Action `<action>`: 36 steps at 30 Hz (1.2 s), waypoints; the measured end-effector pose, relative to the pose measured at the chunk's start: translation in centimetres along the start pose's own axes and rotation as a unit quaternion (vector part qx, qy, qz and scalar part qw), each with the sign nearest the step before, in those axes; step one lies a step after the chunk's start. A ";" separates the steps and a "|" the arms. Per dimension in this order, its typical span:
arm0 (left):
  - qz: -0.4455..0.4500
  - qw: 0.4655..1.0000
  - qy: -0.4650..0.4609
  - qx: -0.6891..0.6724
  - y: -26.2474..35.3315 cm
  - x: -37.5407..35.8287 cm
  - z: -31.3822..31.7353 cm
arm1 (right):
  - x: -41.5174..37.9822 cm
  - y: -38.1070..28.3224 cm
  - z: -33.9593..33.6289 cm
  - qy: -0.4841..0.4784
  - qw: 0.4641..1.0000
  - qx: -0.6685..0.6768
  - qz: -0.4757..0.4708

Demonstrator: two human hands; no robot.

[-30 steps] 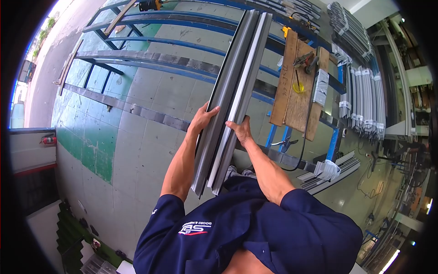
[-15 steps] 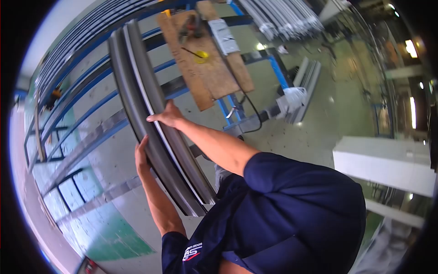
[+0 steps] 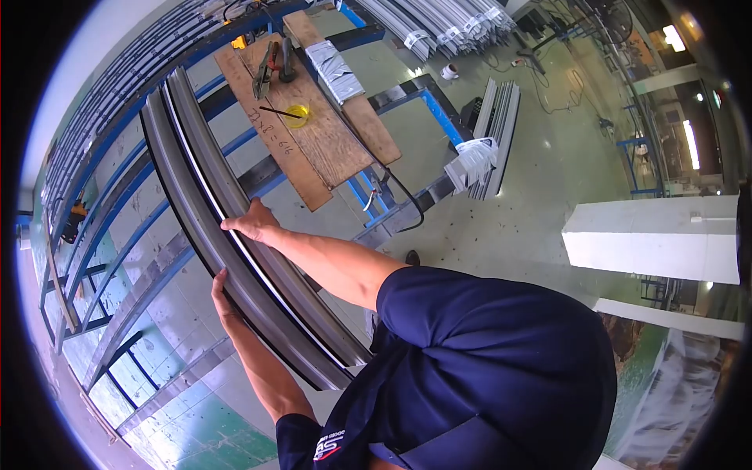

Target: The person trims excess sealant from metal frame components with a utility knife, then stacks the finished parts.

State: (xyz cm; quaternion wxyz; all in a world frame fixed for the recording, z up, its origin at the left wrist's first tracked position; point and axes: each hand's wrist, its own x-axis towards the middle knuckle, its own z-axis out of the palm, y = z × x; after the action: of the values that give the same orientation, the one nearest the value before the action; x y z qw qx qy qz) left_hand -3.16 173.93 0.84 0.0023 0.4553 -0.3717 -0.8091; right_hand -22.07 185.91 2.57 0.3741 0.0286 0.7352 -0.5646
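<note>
Two long grey metal profiles lie side by side, running from the rack toward my body: a left metal profile point(image 3: 196, 211) and a right metal profile point(image 3: 205, 157), with a bright strip between them. My left hand point(image 3: 223, 294) is closed around the outer edge of the left one, some of its fingers hidden beneath. Farther along, my right hand point(image 3: 254, 222) grips the right one from its outer side, the thumb stretched over the top toward the seam. The near ends of both reach my shirt.
A blue-framed rack point(image 3: 258, 141) supports the profiles. To the right, a wooden board point(image 3: 337, 149) carries a red-and-grey tool point(image 3: 266, 70) and a yellow tape roll point(image 3: 297, 116). Bundled profiles point(image 3: 439, 27) lie at the back, more wrapped profiles point(image 3: 493, 141) right of the board.
The view has shifted, so the rack, board and profiles appear farther left. Both hands keep their hold on the profiles, my left hand now slightly lower in view.
</note>
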 end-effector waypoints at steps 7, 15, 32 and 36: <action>0.006 1.000 -0.011 0.019 0.3 0.1 -0.1 | -0.6 -1.1 -0.5 -0.022 0.997 -0.075 0.018; 0.049 0.998 -0.035 0.032 -0.5 2.0 -2.3 | -1.4 -0.4 -0.7 -0.022 0.996 -0.083 -0.020; 0.089 0.994 -0.010 0.064 -0.6 2.4 -3.1 | -11.0 -8.9 -4.8 -0.119 0.947 0.233 -0.188; 0.120 0.989 0.015 0.089 0.6 -0.4 -0.4 | -12.1 -11.8 -9.9 -0.111 0.939 0.269 -0.185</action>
State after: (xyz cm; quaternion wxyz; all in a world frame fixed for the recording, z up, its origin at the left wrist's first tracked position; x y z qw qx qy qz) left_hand -2.81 173.36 1.36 0.0641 0.4178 -0.4940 -0.7598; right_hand -23.99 194.66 19.97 0.3205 -0.0712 0.5020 -0.8001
